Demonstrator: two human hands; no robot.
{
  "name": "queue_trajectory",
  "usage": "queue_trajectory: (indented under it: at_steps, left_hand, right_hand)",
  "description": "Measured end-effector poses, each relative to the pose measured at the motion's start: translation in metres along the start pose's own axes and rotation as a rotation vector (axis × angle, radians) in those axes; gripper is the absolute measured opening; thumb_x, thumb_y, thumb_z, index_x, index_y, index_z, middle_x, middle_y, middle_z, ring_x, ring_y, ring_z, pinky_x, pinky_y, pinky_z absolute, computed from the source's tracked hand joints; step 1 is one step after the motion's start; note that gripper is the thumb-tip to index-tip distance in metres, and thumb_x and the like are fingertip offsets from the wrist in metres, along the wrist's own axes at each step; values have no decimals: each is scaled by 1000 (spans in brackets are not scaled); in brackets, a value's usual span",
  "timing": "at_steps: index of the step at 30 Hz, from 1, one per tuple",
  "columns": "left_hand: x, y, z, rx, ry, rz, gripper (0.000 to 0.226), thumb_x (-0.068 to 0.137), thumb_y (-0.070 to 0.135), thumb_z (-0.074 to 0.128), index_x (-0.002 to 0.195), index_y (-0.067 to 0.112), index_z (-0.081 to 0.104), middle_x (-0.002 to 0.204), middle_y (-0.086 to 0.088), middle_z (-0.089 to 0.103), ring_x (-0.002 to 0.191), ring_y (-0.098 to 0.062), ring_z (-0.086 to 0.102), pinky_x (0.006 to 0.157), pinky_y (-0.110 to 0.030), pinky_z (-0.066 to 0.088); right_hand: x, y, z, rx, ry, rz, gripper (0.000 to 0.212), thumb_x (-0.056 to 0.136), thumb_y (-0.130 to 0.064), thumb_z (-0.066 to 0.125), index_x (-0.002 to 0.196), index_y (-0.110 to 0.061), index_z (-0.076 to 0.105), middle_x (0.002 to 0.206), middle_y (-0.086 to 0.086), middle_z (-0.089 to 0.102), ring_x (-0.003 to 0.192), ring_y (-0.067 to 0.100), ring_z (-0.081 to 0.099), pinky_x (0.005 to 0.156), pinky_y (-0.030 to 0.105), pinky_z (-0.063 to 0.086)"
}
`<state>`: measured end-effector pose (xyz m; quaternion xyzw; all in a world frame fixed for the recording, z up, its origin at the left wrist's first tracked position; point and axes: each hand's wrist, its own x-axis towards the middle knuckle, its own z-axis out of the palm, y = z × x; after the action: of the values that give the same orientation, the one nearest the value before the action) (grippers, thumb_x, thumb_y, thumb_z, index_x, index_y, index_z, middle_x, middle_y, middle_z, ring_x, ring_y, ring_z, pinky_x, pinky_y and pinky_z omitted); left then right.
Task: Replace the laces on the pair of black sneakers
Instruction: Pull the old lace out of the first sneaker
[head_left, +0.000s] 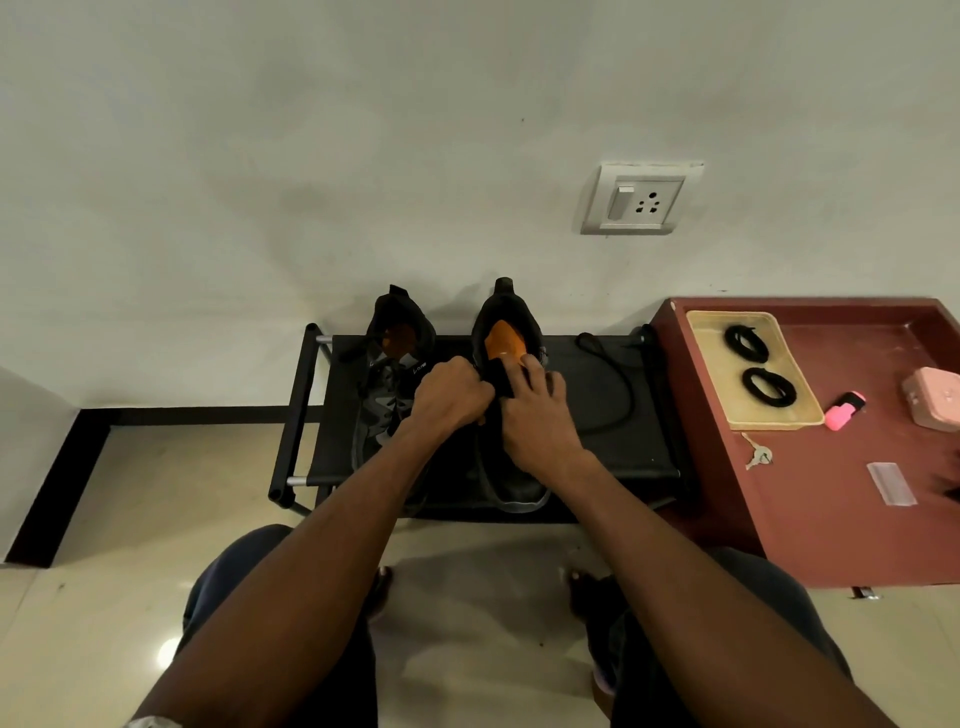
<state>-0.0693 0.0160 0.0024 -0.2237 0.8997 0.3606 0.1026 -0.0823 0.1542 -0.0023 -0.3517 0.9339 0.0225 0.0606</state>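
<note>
Two black sneakers with orange insoles stand on a low black rack (613, 457), heels toward the wall. The left sneaker (389, 374) keeps its laces. My left hand (452, 397) and my right hand (535, 415) both grip the right sneaker (506, 332) at its tongue and eyelet area. A loose black lace (618, 384) curves over the rack to the right of that shoe. Two coiled black laces (746, 343) (769, 387) lie in a beige tray (800, 421) on the red table.
The red table (831, 519) stands right of the rack and bears a pink lighter-like item (844, 410), a pink box (935, 397), keys (758, 454) and a clear strip (891, 483). A wall socket (641, 200) is above. My knees and feet are below on the tiled floor.
</note>
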Motion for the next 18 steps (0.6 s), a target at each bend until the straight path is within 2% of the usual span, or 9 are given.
queue_trajectory:
  at_steps: [6,8,11,13,15,18]
  left_hand:
    - [0,2,-2,46,3,-5,25,82,18,60,59,10,54,59,-6,62,53,-20,56,50,-28,42]
    - [0,3,-2,65,4,-12,20,83,18,60,66,7,60,64,-7,65,55,-21,58,51,-28,43]
    - [-2,2,-3,93,23,-4,18,85,19,59,75,5,65,73,-9,71,63,-23,65,53,-30,48]
    - [-3,2,-3,113,30,0,19,87,19,59,73,6,63,74,-10,72,67,-25,68,58,-33,54]
    - [-3,3,-3,125,32,6,22,87,19,58,69,7,58,74,-12,72,68,-26,69,63,-36,57]
    - [-2,2,-3,106,31,14,24,87,20,58,66,7,56,73,-15,71,64,-26,65,66,-40,59]
  right_hand:
    - [5,5,2,84,85,44,27,90,-22,60,113,-13,70,156,10,26,143,35,20,115,55,18]
    - [5,5,1,97,177,113,24,85,-17,62,106,-12,71,151,11,33,139,34,28,112,52,23]
    - [8,14,-6,195,384,295,20,72,-3,61,90,-6,67,140,15,43,128,34,38,104,49,32]
    - [11,25,-12,292,498,458,22,70,3,60,90,-3,67,137,17,44,126,35,40,101,48,33]
    - [14,35,-20,430,512,642,26,76,3,59,101,0,68,136,15,42,124,33,39,101,44,32]
    - [15,44,-31,608,436,865,32,84,0,57,115,0,64,138,15,37,126,33,37,103,43,33]
